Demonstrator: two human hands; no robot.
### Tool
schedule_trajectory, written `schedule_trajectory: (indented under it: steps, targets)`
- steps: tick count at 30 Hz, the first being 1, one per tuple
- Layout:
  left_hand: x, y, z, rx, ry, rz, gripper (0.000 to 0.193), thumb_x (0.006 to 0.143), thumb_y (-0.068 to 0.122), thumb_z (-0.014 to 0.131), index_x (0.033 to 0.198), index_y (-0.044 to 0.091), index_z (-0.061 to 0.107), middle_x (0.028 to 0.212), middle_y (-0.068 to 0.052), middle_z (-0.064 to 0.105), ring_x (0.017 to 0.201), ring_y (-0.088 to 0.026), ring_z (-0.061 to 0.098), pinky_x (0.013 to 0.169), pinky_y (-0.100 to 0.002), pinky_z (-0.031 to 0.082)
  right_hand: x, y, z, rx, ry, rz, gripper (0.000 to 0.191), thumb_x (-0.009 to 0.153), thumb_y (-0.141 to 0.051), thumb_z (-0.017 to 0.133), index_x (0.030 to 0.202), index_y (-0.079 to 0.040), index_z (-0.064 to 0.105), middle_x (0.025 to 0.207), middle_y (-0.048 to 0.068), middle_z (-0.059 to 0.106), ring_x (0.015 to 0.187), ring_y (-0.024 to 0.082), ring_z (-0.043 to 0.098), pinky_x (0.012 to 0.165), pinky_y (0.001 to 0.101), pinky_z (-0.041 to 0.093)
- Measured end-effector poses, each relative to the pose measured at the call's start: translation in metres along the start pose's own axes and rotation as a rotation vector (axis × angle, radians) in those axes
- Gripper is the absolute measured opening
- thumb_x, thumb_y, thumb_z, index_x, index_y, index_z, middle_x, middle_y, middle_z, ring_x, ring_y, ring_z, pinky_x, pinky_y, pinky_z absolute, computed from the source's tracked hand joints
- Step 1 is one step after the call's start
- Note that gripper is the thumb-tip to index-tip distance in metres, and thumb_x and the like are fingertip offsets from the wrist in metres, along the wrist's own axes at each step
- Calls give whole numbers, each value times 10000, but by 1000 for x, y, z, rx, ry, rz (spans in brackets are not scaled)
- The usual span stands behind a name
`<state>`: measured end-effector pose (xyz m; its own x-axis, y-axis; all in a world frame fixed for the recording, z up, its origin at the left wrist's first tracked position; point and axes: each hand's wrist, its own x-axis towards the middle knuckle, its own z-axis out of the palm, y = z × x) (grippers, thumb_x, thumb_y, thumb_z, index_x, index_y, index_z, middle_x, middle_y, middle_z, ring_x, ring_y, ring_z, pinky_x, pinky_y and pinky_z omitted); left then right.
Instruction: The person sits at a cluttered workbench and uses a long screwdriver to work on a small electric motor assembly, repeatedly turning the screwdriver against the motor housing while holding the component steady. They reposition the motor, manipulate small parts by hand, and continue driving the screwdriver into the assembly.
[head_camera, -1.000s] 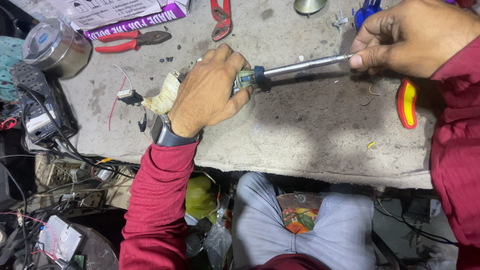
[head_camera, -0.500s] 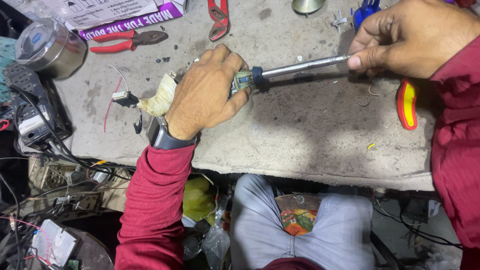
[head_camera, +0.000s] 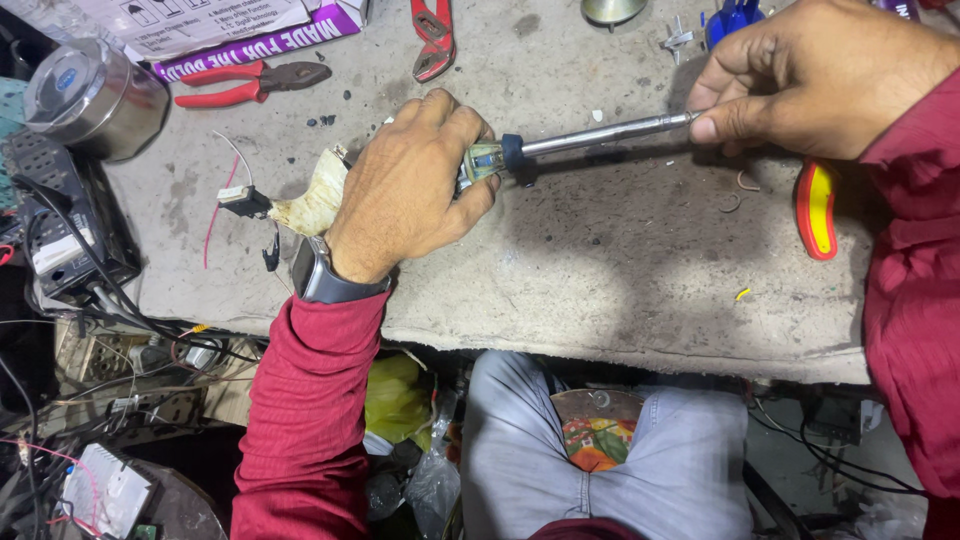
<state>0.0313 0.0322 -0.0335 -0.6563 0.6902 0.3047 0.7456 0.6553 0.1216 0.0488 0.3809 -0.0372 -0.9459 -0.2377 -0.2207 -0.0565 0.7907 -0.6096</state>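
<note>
Head view, and we're looking straight down on our two hands over the bench. Our left hand is clenched tight around the handle of a soldering iron, its grip wrapped so fully that only a bit of clear handle and the dark collar peek out past the thumb. A wad of pale cloth sticks out behind the knuckles, and a watch sits on that wrist. Our right hand pinches the far end of the iron's metal shaft between thumb and fingers, so the iron lies level above the bench, spanning from one hand to the other. Just below the right hand lies a red-and-yellow tool. Farther back we see red pliers and, well left, a round steel tin.
</note>
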Motion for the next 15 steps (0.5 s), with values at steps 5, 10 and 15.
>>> schedule_trajectory:
  steps: [5, 10, 15]
  targets:
    - [-1, 1, 2, 9, 17, -1, 370, 838, 282, 750, 1118, 50, 684, 1039, -183, 595, 1000, -403, 612, 813, -513, 518, -5, -15, -1, -11, 6, 51, 188, 958, -157, 746, 1073, -11, 780, 857, 105, 753, 753, 175, 768, 711, 324, 601]
    - [-1, 0, 3, 3, 27, 3, 370, 834, 274, 748, 1119, 47, 683, 1045, -176, 606, 1001, -398, 619, 811, -507, 526, -3, -15, 1, -22, 17, 113, 162, 954, -111, 742, 1054, 15, 763, 822, 136, 752, 739, 193, 741, 717, 322, 580]
    - [-1, 0, 1, -15, 35, -6, 371, 825, 272, 755, 1111, 49, 681, 1042, -176, 608, 996, -400, 621, 807, -507, 526, 6, -1, 6, 312, 62, -41, 226, 951, -47, 723, 1161, 33, 708, 829, 144, 779, 722, 191, 735, 649, 314, 579]
